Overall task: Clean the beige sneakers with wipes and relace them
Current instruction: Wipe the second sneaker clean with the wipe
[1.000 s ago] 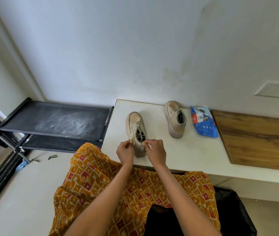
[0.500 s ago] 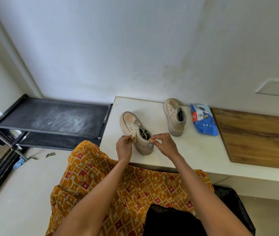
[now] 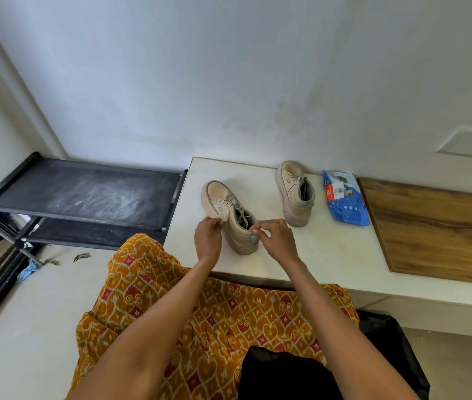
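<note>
Here my left hand (image 3: 208,241) pinches a lace end at the near sneaker (image 3: 230,216) on the white bench (image 3: 330,249); my right hand (image 3: 276,238) pinches the other end at its heel. Far right, the second sneaker (image 3: 295,193) remains laced, wipes pack (image 3: 344,197) beside it. Wiping appears not yet begun.

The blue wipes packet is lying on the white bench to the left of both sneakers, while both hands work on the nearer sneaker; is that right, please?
Not quite: the head view shows the blue wipes packet to the right of both sneakers, beside the farther sneaker. It does lie on the white bench, and the left hand and right hand work on the nearer sneaker.
</note>
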The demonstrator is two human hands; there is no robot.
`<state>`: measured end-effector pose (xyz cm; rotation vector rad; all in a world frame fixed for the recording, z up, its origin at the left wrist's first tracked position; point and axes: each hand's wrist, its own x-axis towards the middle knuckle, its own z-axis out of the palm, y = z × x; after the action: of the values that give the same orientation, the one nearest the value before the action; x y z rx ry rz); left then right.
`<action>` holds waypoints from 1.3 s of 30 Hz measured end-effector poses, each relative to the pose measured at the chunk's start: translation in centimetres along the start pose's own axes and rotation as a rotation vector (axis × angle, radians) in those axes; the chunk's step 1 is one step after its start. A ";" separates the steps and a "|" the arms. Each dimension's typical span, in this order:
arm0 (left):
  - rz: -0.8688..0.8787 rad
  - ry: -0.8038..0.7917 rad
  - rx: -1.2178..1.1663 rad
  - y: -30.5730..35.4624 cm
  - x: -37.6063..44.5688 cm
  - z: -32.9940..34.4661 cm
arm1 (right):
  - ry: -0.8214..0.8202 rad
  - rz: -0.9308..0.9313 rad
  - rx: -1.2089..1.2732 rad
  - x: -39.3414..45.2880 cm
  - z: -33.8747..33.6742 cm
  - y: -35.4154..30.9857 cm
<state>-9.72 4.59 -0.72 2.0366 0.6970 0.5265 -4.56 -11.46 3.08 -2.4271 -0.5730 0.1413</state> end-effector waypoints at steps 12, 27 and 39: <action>0.022 0.042 -0.142 1.3 -0.7 0.7 | -0.010 -0.020 0.004 -0.1 0.1 0.2; -0.010 -0.030 -0.049 3.4 2.7 1.1 | -0.019 -0.032 -0.202 3.1 -3.0 1.3; 0.031 0.023 0.021 -1.2 1.3 1.7 | 0.424 -0.059 -0.292 1.3 2.7 -2.6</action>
<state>-8.05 4.88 -2.52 2.0667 0.6882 0.5629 -4.96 -7.54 2.57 -2.6045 -0.4949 -0.5038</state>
